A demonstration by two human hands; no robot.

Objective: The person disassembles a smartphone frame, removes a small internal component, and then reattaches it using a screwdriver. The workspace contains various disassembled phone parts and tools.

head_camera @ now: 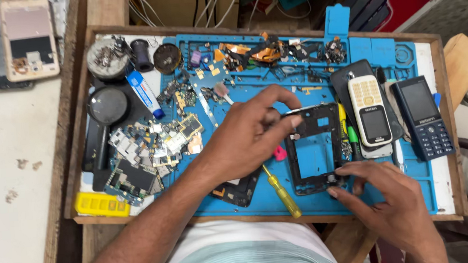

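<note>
From the head view, a black phone frame [314, 148] lies flat on the blue mat [416, 186]. The left hand [248, 135] pinches the frame's top edge, fingers [292, 122] curled onto it. The right hand [386, 194] grips its lower right corner with bent fingers [342, 179]. A yellow screwdriver [282, 193] lies just left of the frame; a white keypad phone [370, 109] stands close on the right. Bare mat opens below, toward the table's wooden rim [285, 220].
</note>
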